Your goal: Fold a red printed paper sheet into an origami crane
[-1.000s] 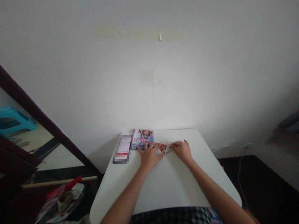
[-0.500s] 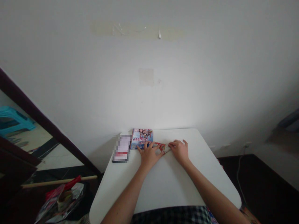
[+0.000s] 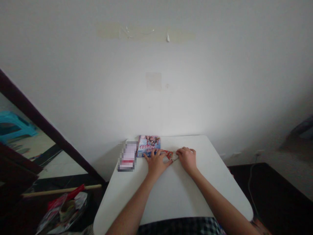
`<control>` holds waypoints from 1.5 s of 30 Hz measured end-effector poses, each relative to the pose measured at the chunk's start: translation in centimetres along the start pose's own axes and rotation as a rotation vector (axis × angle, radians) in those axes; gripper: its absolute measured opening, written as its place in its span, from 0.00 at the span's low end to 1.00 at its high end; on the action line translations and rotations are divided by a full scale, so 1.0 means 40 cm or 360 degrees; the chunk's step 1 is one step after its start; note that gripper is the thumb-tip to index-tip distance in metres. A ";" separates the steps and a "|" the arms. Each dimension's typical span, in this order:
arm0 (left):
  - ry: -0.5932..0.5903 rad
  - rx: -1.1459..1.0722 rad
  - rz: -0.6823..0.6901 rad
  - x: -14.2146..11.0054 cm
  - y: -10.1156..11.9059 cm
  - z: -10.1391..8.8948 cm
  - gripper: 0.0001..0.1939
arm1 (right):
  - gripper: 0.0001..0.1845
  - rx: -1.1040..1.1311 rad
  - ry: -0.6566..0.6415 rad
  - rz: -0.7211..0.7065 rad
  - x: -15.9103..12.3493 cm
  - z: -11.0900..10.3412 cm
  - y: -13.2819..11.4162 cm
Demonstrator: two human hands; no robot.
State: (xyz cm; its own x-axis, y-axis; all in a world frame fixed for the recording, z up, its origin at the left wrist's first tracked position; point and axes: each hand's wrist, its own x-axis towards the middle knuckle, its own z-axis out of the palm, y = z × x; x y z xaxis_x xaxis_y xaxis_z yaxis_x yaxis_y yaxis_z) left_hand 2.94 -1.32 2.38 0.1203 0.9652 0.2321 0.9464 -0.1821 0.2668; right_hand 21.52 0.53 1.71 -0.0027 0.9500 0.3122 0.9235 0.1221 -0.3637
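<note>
A small piece of printed paper (image 3: 170,154), red with a pale end, lies on the white table and looks folded. My left hand (image 3: 156,162) is over its left end with fingers spread; the thumb touches the paper's near edge. Some of its fingertips reach the near edge of a colourful printed box or booklet (image 3: 148,143). At the paper's right end, my right hand (image 3: 187,160) pinches the pale tip between thumb and fingers. Both hands partly cover the paper, so its full shape is hidden.
A phone-like object (image 3: 127,156), blurred out, lies at the left of the white table (image 3: 176,199). Behind stands a grey-white wall (image 3: 200,81). On the floor at left are a bag of items (image 3: 67,209) and a wooden stick (image 3: 61,190).
The outer fingers of my right hand have curled in a little. Its pinch on the paper and my left hand stay about where they were. The view has shifted very slightly.
</note>
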 end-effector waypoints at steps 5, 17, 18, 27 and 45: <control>0.0061 0.0023 0.0021 -0.013 0.010 0.004 0.22 | 0.11 0.0017 -0.0015 -0.0010 0.000 -0.011 0.000; 0.0059 0.0006 0.0010 -0.011 0.013 0.004 0.22 | 0.12 -0.0076 -0.0012 0.0003 0.006 0.000 -0.007; 0.0060 0.0001 0.0013 -0.012 0.013 0.005 0.23 | 0.12 -0.0073 -0.0010 0.0007 0.006 0.001 -0.007; 0.0079 -0.0031 0.0007 -0.017 0.015 0.007 0.22 | 0.12 0.0012 0.0013 0.0021 -0.001 -0.003 -0.008; 0.0070 -0.0040 0.0005 -0.013 0.010 0.015 0.22 | 0.13 -0.0016 0.0007 0.0052 0.001 0.004 -0.011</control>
State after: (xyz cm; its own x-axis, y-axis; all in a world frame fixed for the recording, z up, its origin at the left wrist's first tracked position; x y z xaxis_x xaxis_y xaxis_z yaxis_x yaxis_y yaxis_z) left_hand 3.41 -1.79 1.79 0.1095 0.9556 0.2736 0.9380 -0.1904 0.2896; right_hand 21.06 0.56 1.73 0.0290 0.9521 0.3043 0.9268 0.0884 -0.3650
